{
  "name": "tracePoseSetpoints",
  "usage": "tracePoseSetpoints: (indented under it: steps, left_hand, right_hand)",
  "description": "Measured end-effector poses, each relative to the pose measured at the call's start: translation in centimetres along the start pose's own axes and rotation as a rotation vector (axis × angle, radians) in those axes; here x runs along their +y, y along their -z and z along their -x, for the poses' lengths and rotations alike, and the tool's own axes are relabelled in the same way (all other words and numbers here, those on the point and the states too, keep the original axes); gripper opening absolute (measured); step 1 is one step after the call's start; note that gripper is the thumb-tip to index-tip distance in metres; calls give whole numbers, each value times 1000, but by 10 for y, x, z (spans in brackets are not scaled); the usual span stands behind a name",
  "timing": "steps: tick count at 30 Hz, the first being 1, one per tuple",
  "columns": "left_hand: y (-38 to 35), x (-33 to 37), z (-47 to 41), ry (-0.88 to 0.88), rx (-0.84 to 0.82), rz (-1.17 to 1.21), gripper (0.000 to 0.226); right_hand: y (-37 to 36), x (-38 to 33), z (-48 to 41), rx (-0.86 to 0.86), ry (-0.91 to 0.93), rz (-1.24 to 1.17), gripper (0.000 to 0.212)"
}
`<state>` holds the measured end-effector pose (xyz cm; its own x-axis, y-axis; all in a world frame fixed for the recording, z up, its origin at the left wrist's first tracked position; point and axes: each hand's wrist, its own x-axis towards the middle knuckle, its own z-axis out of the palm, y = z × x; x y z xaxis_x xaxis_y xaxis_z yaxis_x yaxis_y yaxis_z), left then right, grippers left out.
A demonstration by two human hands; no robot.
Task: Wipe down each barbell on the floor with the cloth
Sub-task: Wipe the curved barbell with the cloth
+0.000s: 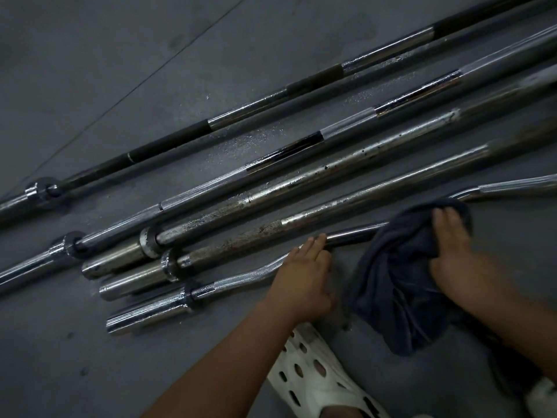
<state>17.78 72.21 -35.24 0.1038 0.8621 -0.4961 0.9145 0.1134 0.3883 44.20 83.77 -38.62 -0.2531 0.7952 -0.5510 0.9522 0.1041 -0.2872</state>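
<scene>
1. Five barbells lie side by side on the grey floor (120, 70), running diagonally from its near-left toward the far-right.
2. The curl bar (241, 277) is closest to the floor's near side, just beside the person's white perforated clog (313, 375).
3. Left grip (304, 276): fingers straight and together, laid flat across the curl bar's shaft, not wrapped round it.
4. Right grip (458, 254): pinching the dark cloth (398, 285), fingers over the top and thumb dug into the folds, holding it against the curl bar's bend.
5. The rest of the cloth trails loose onto the floor.
6. The two bars next over, rusty bar A (331, 206) and rusty bar B (301, 176), show speckled corrosion.
7. Farther back lie the chrome bar (211, 185) and the black bar (165, 146).
</scene>
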Motion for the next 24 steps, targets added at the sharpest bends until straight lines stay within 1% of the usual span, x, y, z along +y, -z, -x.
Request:
tracePoseSetpoints:
  steps: [1, 2, 4, 5, 6, 7, 8, 9, 10, 12, 13, 14, 15, 18, 19, 20, 22, 23, 24]
  left_hand:
    - [0, 0, 0, -2, 0, -3, 56]
    - [0, 1, -1, -2, 0, -9, 56]
    - [-1, 2, -1, 1, 0, -20, 57]
    - [-1, 2, -1, 1, 2, -21, 56]
    - [-1, 1, -1, -2, 5, -20, 56]
    - [-1, 0, -1, -8, 10, -18, 56]
    - [-1, -1, -1, -9, 13, -13, 55]
    - [0, -1, 0, -9, 12, -9, 55]
    - [1, -1, 0, -8, 11, -8, 56]
    - [0, 0, -1, -8, 17, -17, 57]
    - [-1, 1, -1, -4, 21, -22, 57]
    - [-2, 2, -1, -1, 22, -23, 57]
    - [-3, 2, -1, 0, 24, -23, 56]
    - [-3, 1, -2, -12, 26, -20, 54]
    - [-3, 0, -2, -19, 36, -19, 53]
    - [-4, -1, -1, -27, 48, -20, 52]
    - [-7, -2, 2, -42, 60, -32, 51]
    - [-11, -3, 5, -48, 69, -36, 51]
    - [-13, -5, 9, -59, 82, -40, 52]
  right_hand:
    - [1, 5, -1, 32, -40, -97, 79]
    - [0, 3, 0, 59, -44, -138, 76]
    - [-8, -16, 11, 88, 48, -105, 84]
    - [-13, -28, 18, 103, 147, -49, 88]
    - [-18, -38, 25, 111, 288, 30, 90]
    - [-21, -42, 28, 92, 417, 126, 89]
    - [-21, -39, 24, 84, 501, 200, 88]
    - [-16, -29, 13, 83, 509, 228, 87]
    - [-9, -17, 2, 85, 443, 210, 89]
    - [5, 1, -17, 133, 166, 58, 94]
    - [7, 2, -18, 126, 73, 11, 94]
    - [3, -5, -15, 95, 66, 9, 94]
    - [-4, -14, -9, 50, 130, 32, 92]
    - [-14, -45, 4, -72, 437, 115, 86]
    - [-11, -49, 1, -86, 466, 122, 86]
    - [-9, -50, -4, -88, 430, 109, 87]
    - [-7, -55, -5, -41, 284, 90, 87]
    - [-10, -61, 0, -3, 225, 97, 85]
    - [-13, -69, 6, 22, 218, 107, 80]
